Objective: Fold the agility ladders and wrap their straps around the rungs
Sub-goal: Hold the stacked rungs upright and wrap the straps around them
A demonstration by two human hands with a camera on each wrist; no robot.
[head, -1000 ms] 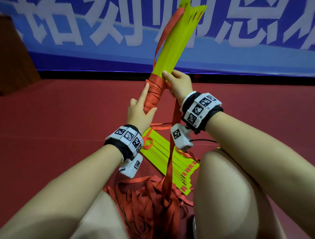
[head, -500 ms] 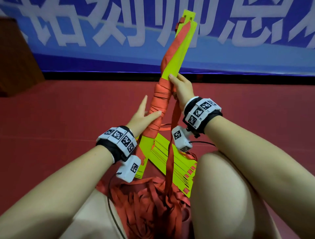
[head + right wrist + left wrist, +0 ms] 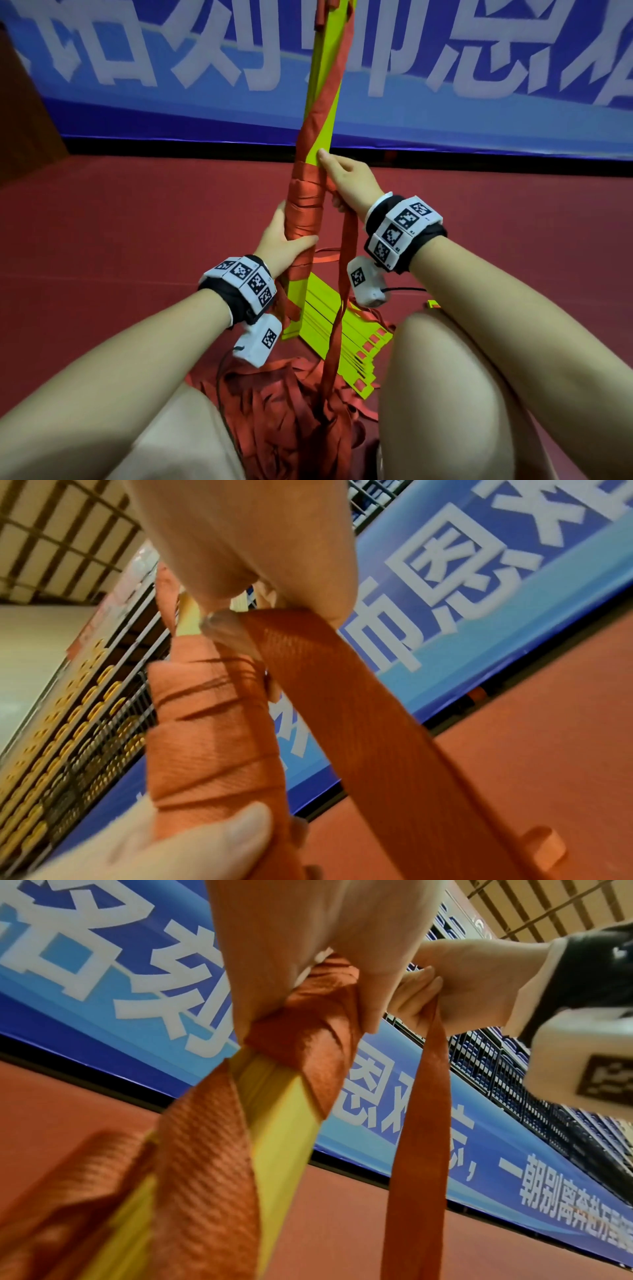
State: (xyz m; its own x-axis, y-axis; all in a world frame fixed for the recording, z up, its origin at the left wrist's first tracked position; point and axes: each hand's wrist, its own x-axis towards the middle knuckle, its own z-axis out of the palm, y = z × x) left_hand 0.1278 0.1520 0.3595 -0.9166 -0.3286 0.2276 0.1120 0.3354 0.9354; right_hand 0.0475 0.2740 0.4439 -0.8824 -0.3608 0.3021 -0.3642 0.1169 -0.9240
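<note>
A bundle of yellow-green ladder rungs (image 3: 323,78) stands almost upright in front of me, its middle bound in tight turns of red strap (image 3: 305,209). My left hand (image 3: 286,241) grips the wrapped part from the left, thumb across its front. My right hand (image 3: 346,180) is at the top of the wrap, its fingers curled round the loose red strap (image 3: 346,274) that hangs down to the floor. In the left wrist view the wrapped bundle (image 3: 308,1031) fills the centre. The right wrist view shows the strap (image 3: 342,691) leaving my fingers beside the wrap (image 3: 209,739).
A second stack of yellow-green rungs (image 3: 342,335) lies on the red floor (image 3: 120,240) between my knees, with a heap of loose red strap (image 3: 291,404) in front of it. A blue banner (image 3: 479,85) runs along the back.
The bundle has swung from leaning right to nearly upright. My left hand went from flat fingers against the wrap to a grip round it. The right hand stays at the top of the wrap.
</note>
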